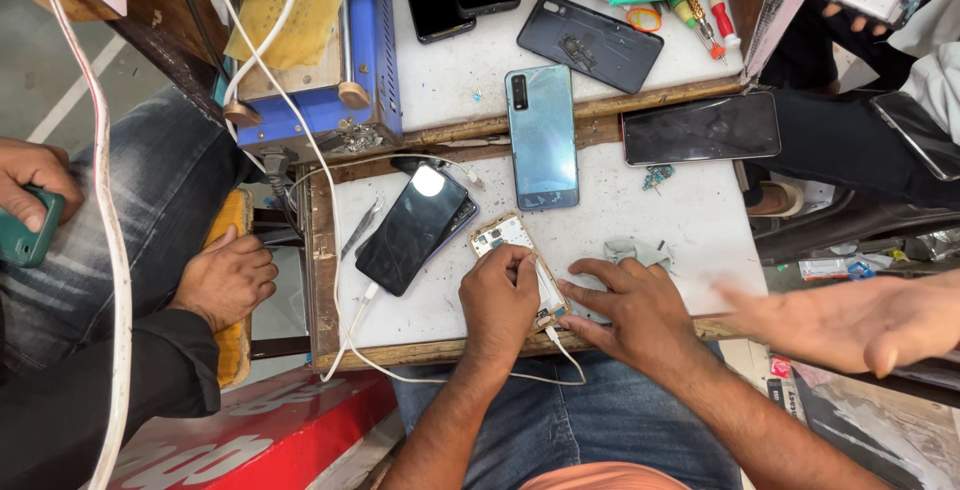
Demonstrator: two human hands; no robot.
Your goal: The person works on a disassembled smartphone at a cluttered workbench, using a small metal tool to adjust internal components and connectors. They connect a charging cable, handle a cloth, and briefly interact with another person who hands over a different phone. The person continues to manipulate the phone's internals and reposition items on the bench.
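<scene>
At the table's near edge, the left hand (497, 300) pinches the opened phone (515, 260) — right hand (630, 312) splayed empty just beside.

The opened phone (512, 265) lies on the white table (690, 230) near its front edge, under both hands. Left of the opened phone lies a dark phone (410, 230), screen up; behind it a phone lying face down (542, 137); right of it a crumpled cloth (632, 250).

A light blue phone (542, 137) lies face down at the table's (690, 230) middle, a black phone (410, 230) left of it, a cracked dark phone (700, 129) right, screwdrivers (706, 10) far behind.
</scene>
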